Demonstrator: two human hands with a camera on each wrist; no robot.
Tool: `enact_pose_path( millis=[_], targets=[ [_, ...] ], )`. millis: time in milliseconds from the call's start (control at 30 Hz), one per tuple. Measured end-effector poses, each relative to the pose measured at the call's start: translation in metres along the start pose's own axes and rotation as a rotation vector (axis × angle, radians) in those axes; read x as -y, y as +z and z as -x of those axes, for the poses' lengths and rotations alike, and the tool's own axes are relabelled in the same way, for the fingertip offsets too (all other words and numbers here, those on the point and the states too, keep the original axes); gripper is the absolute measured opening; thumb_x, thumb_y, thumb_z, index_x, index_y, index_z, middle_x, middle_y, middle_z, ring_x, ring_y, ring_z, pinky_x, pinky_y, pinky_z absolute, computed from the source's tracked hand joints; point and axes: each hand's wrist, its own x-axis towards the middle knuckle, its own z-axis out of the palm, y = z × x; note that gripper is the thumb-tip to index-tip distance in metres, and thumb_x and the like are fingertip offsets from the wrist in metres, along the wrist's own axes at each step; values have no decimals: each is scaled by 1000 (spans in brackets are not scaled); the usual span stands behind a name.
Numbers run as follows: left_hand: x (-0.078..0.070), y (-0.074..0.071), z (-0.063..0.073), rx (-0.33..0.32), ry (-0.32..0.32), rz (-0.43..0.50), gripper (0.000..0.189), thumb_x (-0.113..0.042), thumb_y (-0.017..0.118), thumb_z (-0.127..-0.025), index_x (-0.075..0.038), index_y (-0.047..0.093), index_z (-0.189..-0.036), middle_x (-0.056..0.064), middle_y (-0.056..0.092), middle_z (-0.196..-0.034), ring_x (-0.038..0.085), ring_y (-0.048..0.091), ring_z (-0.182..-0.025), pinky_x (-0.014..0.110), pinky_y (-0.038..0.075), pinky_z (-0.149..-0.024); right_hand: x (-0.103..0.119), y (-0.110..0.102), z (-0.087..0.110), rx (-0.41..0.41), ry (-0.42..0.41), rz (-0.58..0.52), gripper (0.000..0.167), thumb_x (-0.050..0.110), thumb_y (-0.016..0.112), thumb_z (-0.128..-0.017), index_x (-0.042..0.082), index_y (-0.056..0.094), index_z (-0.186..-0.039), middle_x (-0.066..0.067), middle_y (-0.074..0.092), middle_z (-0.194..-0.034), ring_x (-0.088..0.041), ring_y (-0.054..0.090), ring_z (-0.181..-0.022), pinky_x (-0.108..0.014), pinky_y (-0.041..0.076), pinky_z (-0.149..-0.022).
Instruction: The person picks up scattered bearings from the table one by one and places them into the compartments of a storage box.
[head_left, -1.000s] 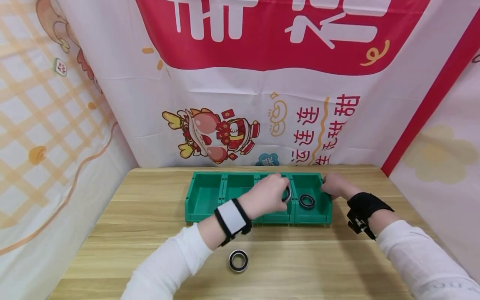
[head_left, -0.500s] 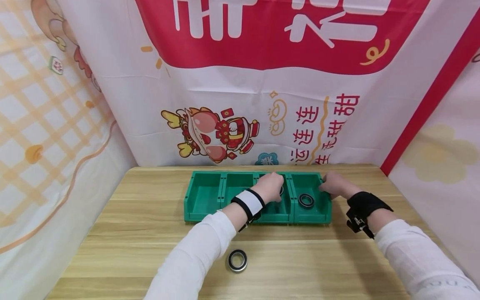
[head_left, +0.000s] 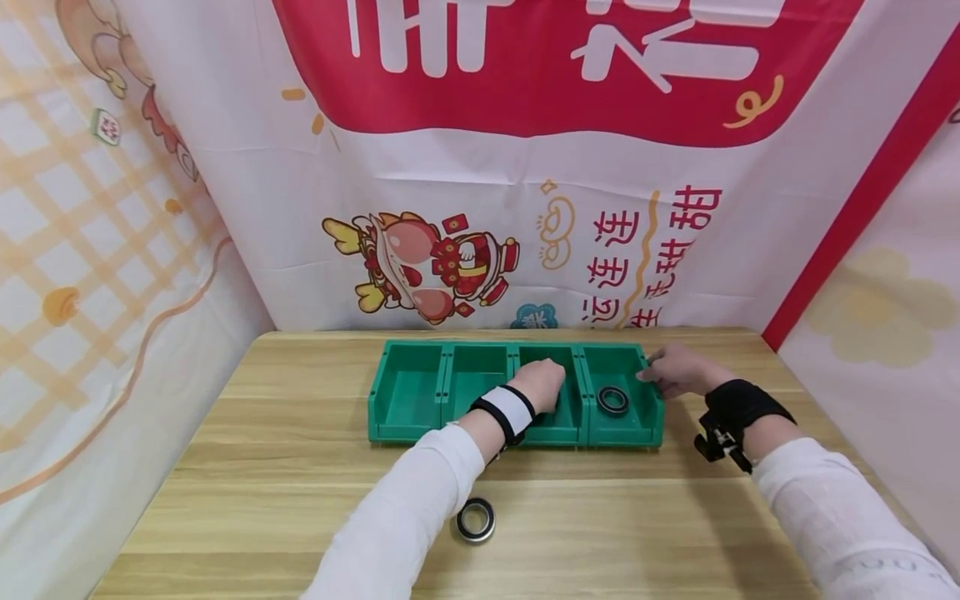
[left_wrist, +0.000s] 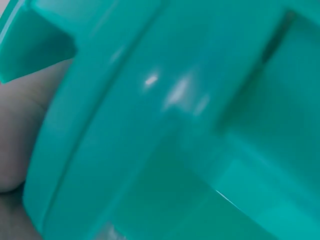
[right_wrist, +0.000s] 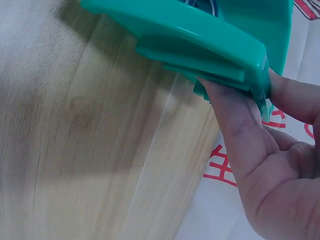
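A row of joined green parts bins [head_left: 408, 396] stands on the table. My left hand [head_left: 538, 385] reaches down into the third bin from the left, its fingers bent. Whatever those fingers hold is hidden in the head view; in the left wrist view the green wall covers most of the fingers [left_wrist: 20, 135]. My right hand [head_left: 681, 370] grips the right side wall of the rightmost bin [right_wrist: 210, 35], thumb on one face and fingers on the other. A black-and-silver ball bearing [head_left: 612, 401] lies flat in that bin.
Another ball bearing [head_left: 476, 521] lies on the wooden table [head_left: 600, 525], in front of the bins and near my left forearm. A printed cloth [head_left: 450, 167] hangs directly behind the table, with more cloth at both sides.
My left hand has moved slightly left and lowered into the third bin with a ball bearing, which has gone out of sight. My right hand keeps its grip on the bin wall.
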Motion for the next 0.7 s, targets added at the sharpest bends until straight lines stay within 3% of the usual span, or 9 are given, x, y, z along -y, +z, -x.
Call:
enact_pose_path(
  millis=[233, 433, 533, 633, 700],
  targets=[
    [-6, 0, 1, -9, -25, -33, 18, -8, 54, -97, -9, 71, -91, 4, 66, -82, 13, 53, -63, 25, 43, -58, -10, -6, -4, 57, 10, -127, 66, 17, 56, -97, -22, 22, -139, -34, 47, -132, -32, 59, -110, -43, 51, -87],
    [-8, 3, 5, -15, -27, -82, 20, -9, 53, -98, -10, 70, -89, 5, 67, -85, 12, 57, -68, 24, 47, -60, -21, -10, -6, 84, 36, -265, 69, 23, 53, -99, -15, 17, -144, -23, 55, -129, -18, 62, -100, -37, 51, -88],
    [-11, -1, 12, -7, -35, -130, 23, -19, 55, -98, -7, 66, -114, 11, 64, -113, 21, 61, -102, 29, 50, -84, -24, -11, -6, 92, 63, -333, 71, 26, 53, -99, -12, 15, -146, -15, 62, -120, -14, 63, -94, -33, 52, -84],
    [-18, -12, 25, -7, -27, -130, 54, -34, 58, -95, -7, 46, -141, 17, 41, -144, 32, 34, -136, 36, 32, -109, -27, -10, -6, 95, 80, -389, 72, 26, 53, -99, -10, 14, -147, -10, 65, -113, -14, 64, -91, -32, 53, -83],
    [-22, -24, 39, -36, 8, -130, 68, -43, 59, -93, -10, 36, -147, 18, 27, -153, 35, 16, -143, 39, 21, -114, -28, -9, -5, 102, 73, -391, 72, 26, 52, -99, -10, 13, -147, -9, 65, -111, -14, 64, -91, -31, 53, -83]
  ],
)
